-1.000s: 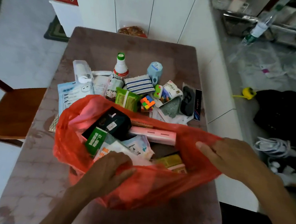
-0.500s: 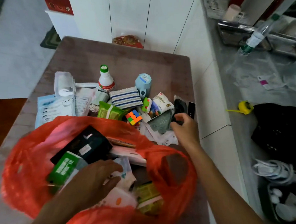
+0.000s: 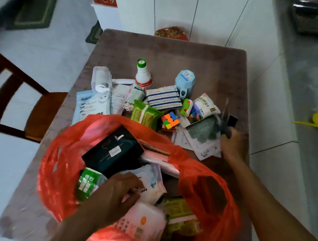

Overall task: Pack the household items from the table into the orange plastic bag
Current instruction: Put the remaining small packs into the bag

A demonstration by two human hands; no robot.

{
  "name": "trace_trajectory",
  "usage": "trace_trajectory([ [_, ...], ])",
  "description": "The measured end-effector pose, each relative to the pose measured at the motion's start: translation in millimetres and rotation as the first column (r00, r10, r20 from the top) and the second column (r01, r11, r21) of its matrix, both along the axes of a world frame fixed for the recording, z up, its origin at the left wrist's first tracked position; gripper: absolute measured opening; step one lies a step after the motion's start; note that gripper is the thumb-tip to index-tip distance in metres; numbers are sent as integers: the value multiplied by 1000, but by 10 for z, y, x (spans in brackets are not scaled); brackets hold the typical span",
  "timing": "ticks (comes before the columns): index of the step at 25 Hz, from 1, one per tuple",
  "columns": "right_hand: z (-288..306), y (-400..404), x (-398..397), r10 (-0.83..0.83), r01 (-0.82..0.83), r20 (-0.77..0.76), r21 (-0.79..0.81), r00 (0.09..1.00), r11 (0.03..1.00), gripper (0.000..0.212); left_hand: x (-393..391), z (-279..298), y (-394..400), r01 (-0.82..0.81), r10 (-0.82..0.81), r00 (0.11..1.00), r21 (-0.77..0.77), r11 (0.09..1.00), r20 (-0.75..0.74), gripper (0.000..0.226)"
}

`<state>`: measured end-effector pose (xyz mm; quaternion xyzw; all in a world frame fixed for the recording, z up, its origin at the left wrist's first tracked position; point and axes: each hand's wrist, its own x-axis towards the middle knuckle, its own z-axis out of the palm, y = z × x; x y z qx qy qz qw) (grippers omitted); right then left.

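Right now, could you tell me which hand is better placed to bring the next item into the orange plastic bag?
The right hand: it already grips a dark object at the pile's edge. The left hand is inside the orange plastic bag, among the packed packets.

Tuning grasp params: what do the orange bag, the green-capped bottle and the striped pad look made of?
Orange bag: thin glossy plastic film; translucent, wrinkled, shiny highlights.
Green-capped bottle: looks like smooth white plastic with a printed label; rigid, upright.
Striped pad: seems soft woven or terry cloth, matte; fuzzy edges, blue and white stripes.
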<state>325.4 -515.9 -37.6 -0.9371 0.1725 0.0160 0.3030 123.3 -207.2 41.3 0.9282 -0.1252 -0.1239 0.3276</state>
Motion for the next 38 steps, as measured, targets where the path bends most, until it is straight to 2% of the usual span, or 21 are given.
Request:
trace_trajectory([
  [2, 600, 72, -161, -49, -21, 169, 387, 984, 922, 26, -17, -44, 28, -45, 45, 999, -20, 999, -23, 13],
  [4, 1201, 275, -514, -21, -196, 303, 664, 953, 721, 23, 17, -66, 99, -328, 286, 937, -225, 917, -200, 16],
  [6, 1529, 631, -1020, 164, -329, 286, 790, 944, 517, 26, 82, -15, 215, -720, 423, 689, -489, 493, -588, 19],
  [7, 1580, 846, -1294, 311, -398, 275, 794, 910, 460, 26, 89, 0, 301, -811, 371, 585, -523, 263, -721, 22],
  [8, 1562, 1029, -1523, 465, -514, 287, 703, 837, 491, 29, 91, 17, 388, -831, 304, 552, -543, 121, -777, 30],
  [10, 1322, 1196, -1760, 695, -724, 222, 328, 684, 607, 43, 76, 1, 514, -812, 194, 573, -584, 2, -796, 46],
  [11, 1178, 1168, -1785, 791, -797, 102, 122, 603, 592, 46, 81, 8, 551, -803, 153, 588, -596, -7, -794, 49],
  [12, 1062, 1073, -1765, 827, -830, -85, 3, 556, 558, 54, 87, 20, 575, -785, 163, 616, -619, 40, -771, 46],
  [13, 998, 965, -1745, 795, -834, -271, -60, 543, 549, 63, 95, 6, 591, -747, 239, 664, -645, 164, -708, 36],
  [15, 931, 796, -1782, 729, -847, -479, -60, 488, 528, 72, 104, 2, 567, -480, 371, 877, -597, 643, -305, 20],
  [16, 964, 776, -1807, 745, -866, -512, 0, 429, 499, 75, 107, -40, 518, -289, 292, 954, -489, 823, -71, 26],
  [17, 1044, 795, -1821, 770, -862, -504, 91, 392, 499, 77, 117, -99, 465, -116, 157, 985, -384, 916, 76, 31],
  [18, 1132, 814, -1800, 800, -818, -417, 193, 431, 541, 75, 140, -136, 415, 12, 31, 989, -290, 957, 143, 35],
  [19, 1247, 847, -1741, 793, -741, -286, 287, 538, 607, 69, 158, -150, 370, 95, -63, 985, -207, 974, 159, 39],
  [21, 1376, 856, -1490, 567, -526, 29, 414, 823, 743, 55, 188, -213, 323, 177, -167, 967, -35, 984, 192, 41],
  [22, 1364, 839, -1287, 399, -413, 127, 429, 908, 803, 45, 192, -254, 315, 193, -192, 956, 15, 981, 221, 40],
  [24, 1164, 752, -795, 145, -181, 128, 339, 981, 923, 34, 150, -269, 325, 173, -168, 962, -3, 985, 215, 44],
  [28, 288, 397, -82, -19, 39, -311, 59, 950, 997, 41, 111, -278, 385, 112, -116, 976, 31, 993, 184, 38],
  [33, -296, 70, 273, -86, 34, -339, -158, 937, 987, 75, 27, -274, 337, 52, -62, 986, 69, 996, 157, 35],
  [35, -369, 75, 376, -115, 89, -340, -92, 934, 992, 79, 19, -290, 337, 36, -47, 987, 75, 997, 151, 36],
  [38, -362, 84, 433, -74, 138, -379, 145, 922, 980, 49, 41, -284, 337, 5, -14, 989, 59, 998, 146, 36],
])
